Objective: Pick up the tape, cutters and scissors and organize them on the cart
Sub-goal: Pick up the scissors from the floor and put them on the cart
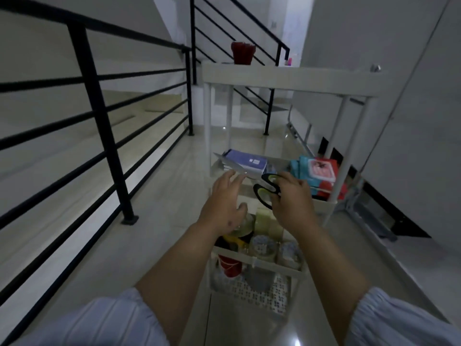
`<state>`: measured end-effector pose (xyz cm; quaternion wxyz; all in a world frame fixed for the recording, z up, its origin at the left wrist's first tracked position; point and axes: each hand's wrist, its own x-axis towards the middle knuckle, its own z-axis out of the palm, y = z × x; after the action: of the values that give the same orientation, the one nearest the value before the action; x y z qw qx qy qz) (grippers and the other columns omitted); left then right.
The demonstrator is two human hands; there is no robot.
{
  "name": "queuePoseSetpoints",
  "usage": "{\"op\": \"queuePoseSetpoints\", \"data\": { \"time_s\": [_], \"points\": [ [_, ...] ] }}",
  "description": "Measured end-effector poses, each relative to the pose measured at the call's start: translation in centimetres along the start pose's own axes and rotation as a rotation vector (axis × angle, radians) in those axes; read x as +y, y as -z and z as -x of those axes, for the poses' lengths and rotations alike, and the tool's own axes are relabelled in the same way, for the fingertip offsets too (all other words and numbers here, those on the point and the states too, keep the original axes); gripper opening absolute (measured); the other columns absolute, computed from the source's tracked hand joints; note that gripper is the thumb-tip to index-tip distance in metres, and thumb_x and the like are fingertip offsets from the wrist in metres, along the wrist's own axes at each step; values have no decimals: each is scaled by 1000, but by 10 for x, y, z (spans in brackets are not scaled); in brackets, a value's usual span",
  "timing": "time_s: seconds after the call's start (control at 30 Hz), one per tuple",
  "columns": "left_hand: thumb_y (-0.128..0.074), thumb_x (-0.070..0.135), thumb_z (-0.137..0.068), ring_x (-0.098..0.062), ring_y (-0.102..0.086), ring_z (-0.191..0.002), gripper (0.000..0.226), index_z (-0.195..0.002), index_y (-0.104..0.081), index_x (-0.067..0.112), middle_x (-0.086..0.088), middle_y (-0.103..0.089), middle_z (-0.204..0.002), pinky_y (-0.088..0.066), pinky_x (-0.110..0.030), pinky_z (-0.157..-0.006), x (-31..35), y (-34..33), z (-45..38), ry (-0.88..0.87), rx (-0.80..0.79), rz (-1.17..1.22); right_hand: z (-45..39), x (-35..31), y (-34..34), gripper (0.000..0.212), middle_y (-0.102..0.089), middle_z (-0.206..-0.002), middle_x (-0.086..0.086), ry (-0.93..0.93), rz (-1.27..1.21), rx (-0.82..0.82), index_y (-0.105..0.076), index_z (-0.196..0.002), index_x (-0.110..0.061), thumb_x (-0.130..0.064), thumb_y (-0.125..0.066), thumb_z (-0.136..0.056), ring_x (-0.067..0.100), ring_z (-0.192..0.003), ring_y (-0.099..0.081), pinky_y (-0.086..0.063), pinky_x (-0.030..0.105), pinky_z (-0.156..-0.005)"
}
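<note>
A white tiered cart point(289, 82) stands in front of me on a landing. My right hand point(291, 201) grips the black, green-lined handles of a pair of scissors point(265, 191) above the middle shelf; the grey blades point(232, 164) point up and to the left. My left hand point(223, 203) hovers just left of the scissors, fingers spread, near the blades, holding nothing. Below my hands, rolls of tape point(264, 219) stand on the shelf, some clear and some patterned point(263, 247). A yellow and black item point(233, 239) lies under my left wrist, partly hidden.
A red cup point(243, 52) stands on the cart's top shelf. A purple booklet point(245, 159) and red and teal packets point(320, 171) lie at the far end of the middle shelf. A red container point(229, 265) sits on the bottom shelf. A black stair railing point(99, 116) runs along the left; a wall is on the right.
</note>
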<state>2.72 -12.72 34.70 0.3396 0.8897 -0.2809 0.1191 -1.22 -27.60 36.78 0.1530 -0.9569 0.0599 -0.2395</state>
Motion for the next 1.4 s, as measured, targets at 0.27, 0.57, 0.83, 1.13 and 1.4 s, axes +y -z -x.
{"op": "queuePoseSetpoints", "data": {
  "time_s": [0.27,0.57,0.83,1.13,1.4],
  "points": [
    [-48,22,-90,-26,-10,-143,65,-144,-15,9,-10,-15,-154,-21,-42,-116,-13,14,-70,26,-331,-227,-83,0,6,31,-59,-121,18,23,130,-307,-56,-114,-4,-9,-54,-84,35,-114,-49,-45,42,-96],
    [-43,25,-92,-27,-29,-136,54,-142,-27,16,-10,-29,-149,-26,-44,-111,-31,3,-94,39,-497,-206,-113,19,-6,36,-56,-126,18,12,-83,-482,-57,-115,-1,-6,-62,-80,32,-116,-52,-43,35,-99],
    [-43,33,-92,-29,-43,-123,48,-138,-36,20,-10,-43,-134,-37,-44,-102,-39,-3,-100,67,-471,-172,-117,25,-7,28,-59,-124,14,18,-103,-510,-63,-110,-7,-7,-60,-82,25,-112,-52,-35,16,-80],
    [-46,18,-93,-32,-44,-118,41,-133,-45,18,-15,-45,-127,-40,-44,-100,-33,-8,-116,57,-497,-114,-121,33,-1,29,-63,-113,13,-7,-269,-463,-63,-106,-5,-3,-66,-78,6,-80,-48,-33,-5,-59],
    [-60,14,-86,-27,-55,-109,33,-118,-55,11,-11,-56,-121,-45,-41,-95,-37,-6,-133,16,-456,-67,-137,38,4,19,-65,-108,13,-91,-297,-391,-65,-101,-5,-9,-62,-83,14,-88,-56,-45,27,-76]
  ]
}}
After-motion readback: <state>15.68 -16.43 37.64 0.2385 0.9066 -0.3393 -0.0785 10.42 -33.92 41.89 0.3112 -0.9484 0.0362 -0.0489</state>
